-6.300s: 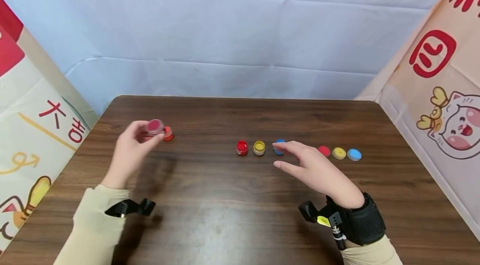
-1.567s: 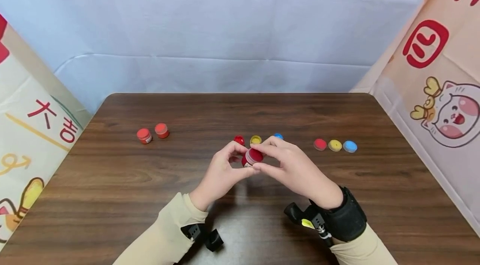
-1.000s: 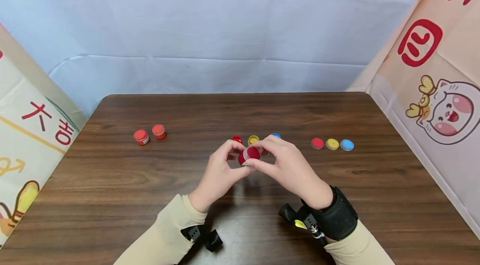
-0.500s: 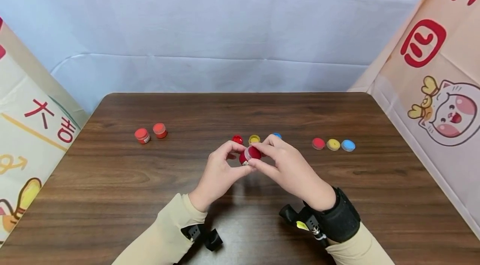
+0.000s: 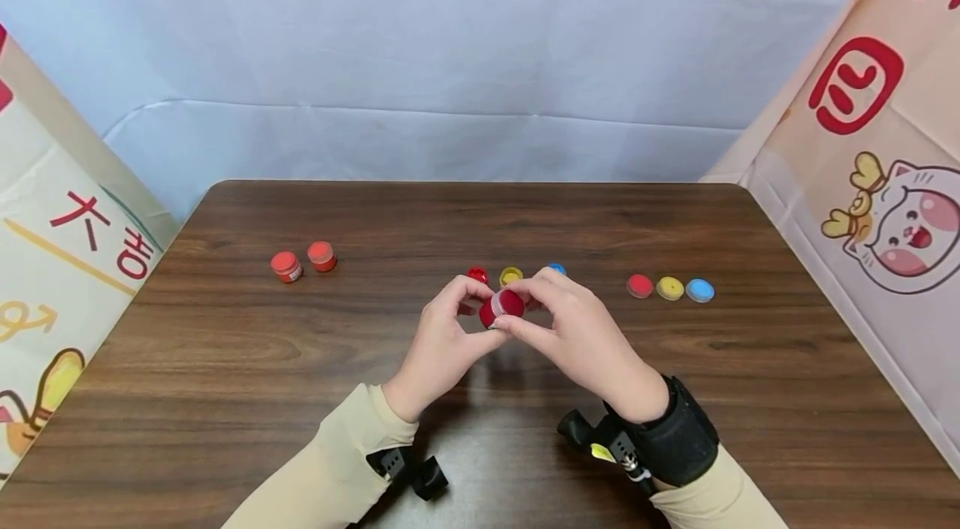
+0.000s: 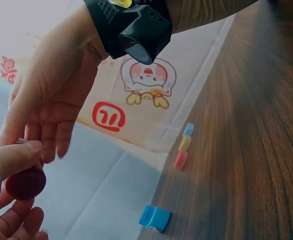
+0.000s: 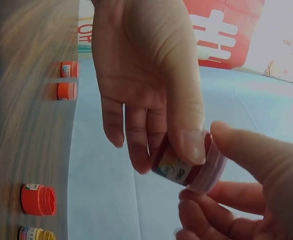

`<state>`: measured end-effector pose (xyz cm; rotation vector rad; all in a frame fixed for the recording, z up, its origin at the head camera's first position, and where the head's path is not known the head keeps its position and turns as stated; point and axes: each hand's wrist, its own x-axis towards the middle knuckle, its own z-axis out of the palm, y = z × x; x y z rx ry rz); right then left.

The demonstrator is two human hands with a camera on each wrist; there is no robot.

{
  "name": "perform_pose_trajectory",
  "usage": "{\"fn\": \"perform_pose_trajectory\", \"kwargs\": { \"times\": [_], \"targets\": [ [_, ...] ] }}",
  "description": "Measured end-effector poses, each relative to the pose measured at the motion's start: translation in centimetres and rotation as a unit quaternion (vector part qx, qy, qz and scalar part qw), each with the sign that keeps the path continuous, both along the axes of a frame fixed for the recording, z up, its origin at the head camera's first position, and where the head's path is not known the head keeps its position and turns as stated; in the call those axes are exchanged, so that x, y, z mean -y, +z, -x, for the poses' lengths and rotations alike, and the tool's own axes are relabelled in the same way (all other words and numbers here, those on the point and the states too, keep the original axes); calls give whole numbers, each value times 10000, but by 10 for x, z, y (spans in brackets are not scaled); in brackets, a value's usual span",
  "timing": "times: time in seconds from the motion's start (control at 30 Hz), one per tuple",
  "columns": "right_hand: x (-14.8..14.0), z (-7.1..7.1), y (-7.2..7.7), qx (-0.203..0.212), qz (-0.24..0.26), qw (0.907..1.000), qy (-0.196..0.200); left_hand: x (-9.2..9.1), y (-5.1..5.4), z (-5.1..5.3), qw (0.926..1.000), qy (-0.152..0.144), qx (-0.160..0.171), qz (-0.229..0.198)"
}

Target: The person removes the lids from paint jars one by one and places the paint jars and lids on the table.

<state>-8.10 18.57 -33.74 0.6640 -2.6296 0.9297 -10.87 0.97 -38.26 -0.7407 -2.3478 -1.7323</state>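
Both hands meet above the middle of the table around a small dark red jar (image 5: 491, 312). My left hand (image 5: 442, 341) grips the jar's body between thumb and fingers, its label showing in the right wrist view beside the thumb. My right hand (image 5: 581, 333) pinches the clear-rimmed lid (image 7: 210, 170), which sits on the jar. Just behind the hands stand a red jar (image 5: 477, 273) with no lid, a yellow jar (image 5: 512, 276) and a blue jar (image 6: 158, 218), partly hidden by the right hand in the head view.
Two orange-red jars (image 5: 286, 266) with lids on stand at the left of the brown table (image 5: 187, 346). At the right lie a red lid (image 5: 640, 286), a yellow lid (image 5: 670, 288) and a blue lid (image 5: 700, 290) in a row. Cloth hangs behind and at the sides.
Since the earliest frame, the left hand has come from the far left to the middle with the dark red jar, and the right hand has taken hold of its lid. Lately both hands barely move.
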Motion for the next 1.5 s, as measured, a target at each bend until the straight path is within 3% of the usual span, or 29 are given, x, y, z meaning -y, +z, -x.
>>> {"fn": "perform_pose_trajectory", "kwargs": {
  "times": [0.13,0.33,0.5,0.7,0.83,1.0,1.37,1.5],
  "targets": [
    [2,1,0,38,4,9999,104,1,0,1,9999,79,102,-16],
    [1,2,2,111,-95,9994,301,4,1,3,9988,-65,467,-136],
    [-1,2,2,480,5,9980,409,2,0,3,9964,-216,765,-279],
    [-3,4,2,859,351,9956,122,0,-4,3,9975,-249,553,-355],
    [-2,5,2,642,331,9974,-50,1,-3,3,9988,-155,373,-265],
    [2,4,-2,369,367,9986,-85,3,-1,2,9988,-6,455,-196],
    [-2,3,1,722,250,9963,393,5,0,5,9960,-307,774,-323],
    [-5,4,4,838,210,9945,593,4,7,1,9939,-346,977,-375]
  ]
}}
